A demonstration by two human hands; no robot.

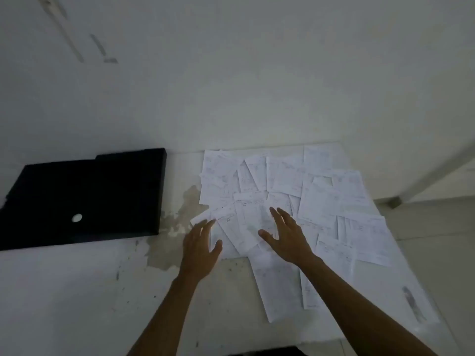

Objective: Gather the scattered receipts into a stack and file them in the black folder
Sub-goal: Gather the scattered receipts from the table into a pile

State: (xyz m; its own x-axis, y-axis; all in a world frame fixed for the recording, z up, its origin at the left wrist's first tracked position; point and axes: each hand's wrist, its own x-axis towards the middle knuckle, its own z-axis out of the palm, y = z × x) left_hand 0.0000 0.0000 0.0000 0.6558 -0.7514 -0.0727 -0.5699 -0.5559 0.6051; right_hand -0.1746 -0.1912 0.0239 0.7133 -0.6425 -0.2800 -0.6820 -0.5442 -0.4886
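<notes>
Scattered white receipts [295,201] beside closed black folder [84,196]

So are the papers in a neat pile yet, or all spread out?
Spread out. The receipts lie fanned and overlapping across the white table, beside the black folder, not in it.

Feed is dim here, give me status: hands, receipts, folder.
Left hand and right hand open, over receipts. Receipts unstacked, spread on table. Folder shut, left of them. Nothing in the way.
</notes>
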